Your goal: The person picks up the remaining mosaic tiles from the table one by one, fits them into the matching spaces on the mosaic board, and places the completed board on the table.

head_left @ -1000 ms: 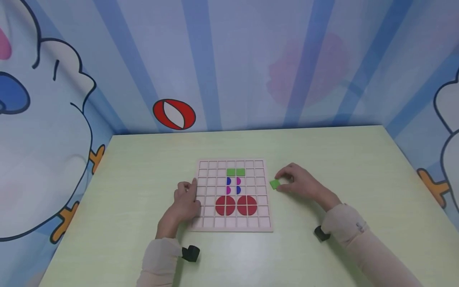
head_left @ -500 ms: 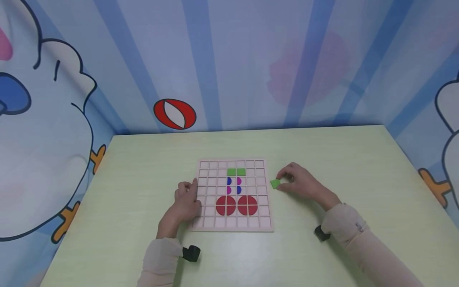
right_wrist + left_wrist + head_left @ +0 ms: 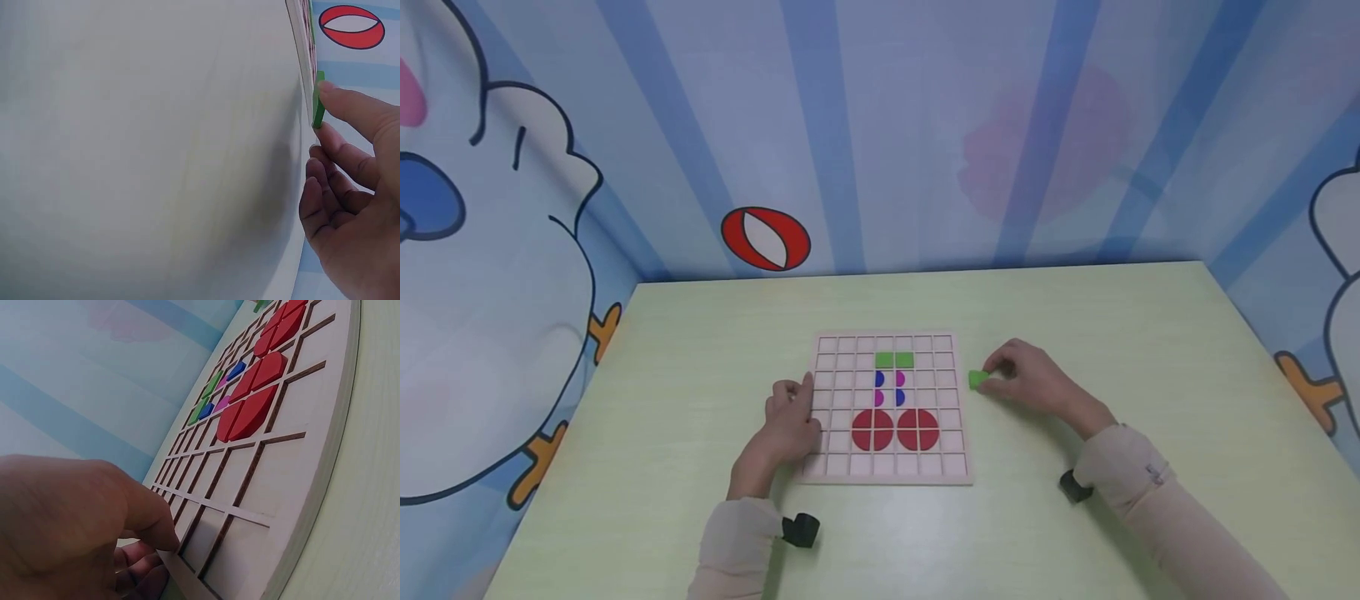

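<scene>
A pale wooden grid board (image 3: 831, 468) lies on the table, holding flat coloured pieces. My left hand (image 3: 790, 427) holds its left edge; in the left wrist view the thumb (image 3: 164, 532) rests on the rim with the other fingers curled beside it. Just off the board's right edge, my right hand (image 3: 1028, 377) pinches a green square tile (image 3: 977, 380) between thumb and fingers. Edge-on in the right wrist view, the green tile (image 3: 319, 103) shows as a thin slab. Two green squares (image 3: 894, 360) fill neighbouring cells near the board's top.
Below the green squares sit small blue and magenta half-round pieces (image 3: 900, 378). Red quarter pieces form two circles, a left one (image 3: 863, 421) and a right one (image 3: 908, 421). A patterned wall (image 3: 895, 167) borders the pale green table (image 3: 700, 333) at the back.
The right hand shifts slightly up and right with the green tile, which has turned a little in the fingers. The left hand and the board stay put.
</scene>
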A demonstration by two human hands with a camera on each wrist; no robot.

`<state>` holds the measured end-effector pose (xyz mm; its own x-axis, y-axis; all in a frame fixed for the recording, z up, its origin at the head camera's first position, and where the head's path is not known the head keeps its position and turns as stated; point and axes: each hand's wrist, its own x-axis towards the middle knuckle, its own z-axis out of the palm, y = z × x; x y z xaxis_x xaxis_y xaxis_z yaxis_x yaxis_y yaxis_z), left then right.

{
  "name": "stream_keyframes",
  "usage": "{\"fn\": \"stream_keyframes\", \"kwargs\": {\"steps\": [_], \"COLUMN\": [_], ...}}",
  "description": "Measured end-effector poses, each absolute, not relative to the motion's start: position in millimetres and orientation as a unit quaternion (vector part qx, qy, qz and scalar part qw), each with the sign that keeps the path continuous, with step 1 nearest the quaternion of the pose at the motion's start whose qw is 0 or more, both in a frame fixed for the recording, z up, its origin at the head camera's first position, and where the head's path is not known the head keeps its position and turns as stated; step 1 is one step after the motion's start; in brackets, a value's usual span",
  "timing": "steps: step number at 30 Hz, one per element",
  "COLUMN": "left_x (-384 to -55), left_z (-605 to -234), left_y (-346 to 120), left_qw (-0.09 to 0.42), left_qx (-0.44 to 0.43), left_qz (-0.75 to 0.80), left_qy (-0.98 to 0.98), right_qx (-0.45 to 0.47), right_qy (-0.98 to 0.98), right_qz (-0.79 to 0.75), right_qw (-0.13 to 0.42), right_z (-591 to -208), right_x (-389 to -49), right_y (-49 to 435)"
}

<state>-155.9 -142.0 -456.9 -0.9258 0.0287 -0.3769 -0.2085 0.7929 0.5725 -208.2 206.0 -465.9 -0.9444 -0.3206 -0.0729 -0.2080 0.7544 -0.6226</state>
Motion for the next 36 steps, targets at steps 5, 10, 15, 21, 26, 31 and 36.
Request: {"fn": "stream_keyframes", "kwargs": {"steps": [5,10,15,21,26,31,36], "left_x": [-155.5,-155.3,-154.9,-152.1,-152.5,-154.0,-154.6], "left_z": [-456.2,-456.5,-457.0,-455.8,-455.7,-457.0,-456.5], "left_y": [-141.8,-141.8,-142.3,-143.8,-144.2,-143.4,-142.1], "left_qw": [0.187,0.187,0.187,0.183,0.185,0.187,0.185], "left_qx": [-0.051,-0.047,-0.043,-0.043,-0.043,-0.048,-0.048], "left_qz": [0.323,0.325,0.327,0.324,0.327,0.325,0.326], "left_qy": [0.926,0.926,0.925,0.927,0.926,0.926,0.926], "right_qx": [-0.146,-0.143,-0.144,-0.158,-0.153,-0.148,-0.142], "right_qy": [0.93,0.928,0.928,0.926,0.926,0.922,0.921], "right_qz": [-0.329,-0.336,-0.337,-0.34,-0.342,-0.352,-0.356], "right_qw": [0.071,0.068,0.06,0.05,0.055,0.063,0.072], "right_z": [-461.6,-455.0,-448.4,-442.9,-441.3,-440.3,-440.4], "right_x": [-210.0,-211.5,-213.9,-217.3,-223.2,-228.4,-231.1], "right_y": [207.8,205.0,197.0,182.7,172.2,162.2,154.7]}}
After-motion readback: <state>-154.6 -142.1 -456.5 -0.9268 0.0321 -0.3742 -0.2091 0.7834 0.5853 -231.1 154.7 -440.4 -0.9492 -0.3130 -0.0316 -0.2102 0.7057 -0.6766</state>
